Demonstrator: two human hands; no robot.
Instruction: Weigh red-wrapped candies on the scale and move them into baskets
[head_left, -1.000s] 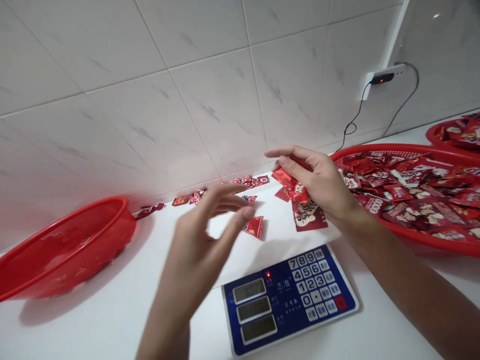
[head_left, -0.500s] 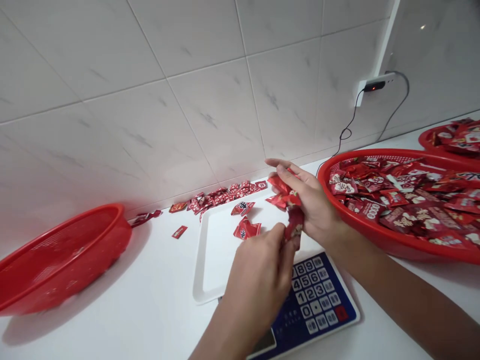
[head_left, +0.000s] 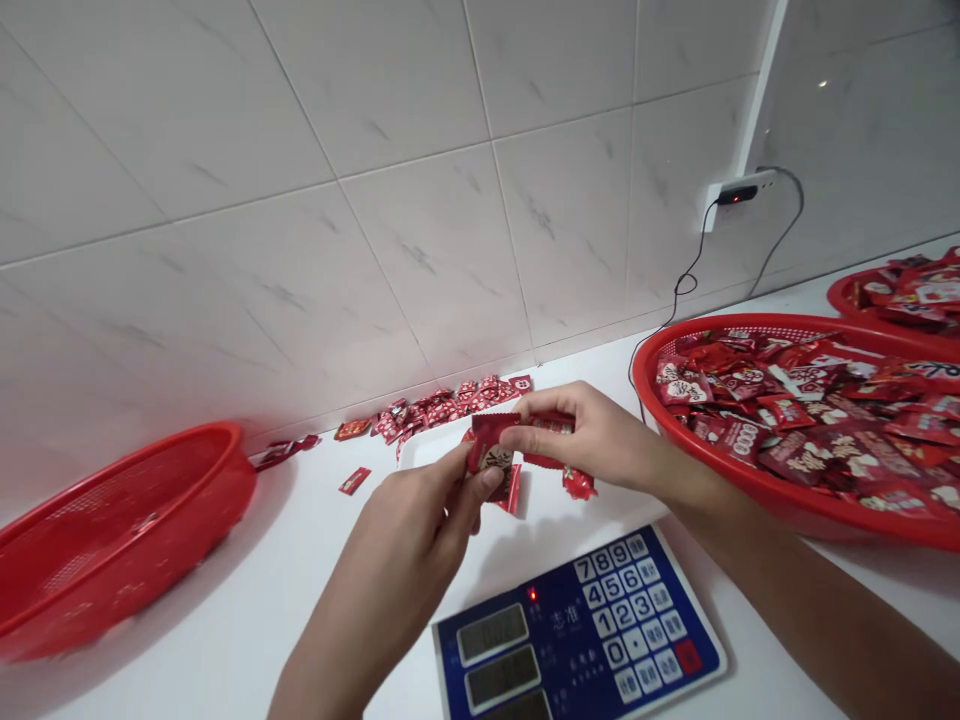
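Over the white tray (head_left: 540, 545) of a blue-and-white weighing scale, my left hand (head_left: 420, 535) pinches a dark red candy packet (head_left: 489, 435) with pale print. My right hand (head_left: 592, 440) is closed at the packet's right side, its thumb near the packet's edge. Under its fingers is another dark red candy packet (head_left: 546, 450). A bright red wrapped candy (head_left: 577, 483) lies just below my right hand, close to the tray. Part of another red candy (head_left: 513, 490) shows behind my left fingertips; the rest is hidden.
A large red basket (head_left: 645, 385) full of red packets stands at right, with another red basket (head_left: 838, 290) behind it. A tilted red basket (head_left: 120, 540) is at left. Small candies (head_left: 442, 405) line the tiled wall. The scale's keypad panel (head_left: 562, 650) faces me.
My hands have moved left over the tray and come together at the dark red packet. The bunch of bright red candies has left my right hand. The scale's displays have come into view.
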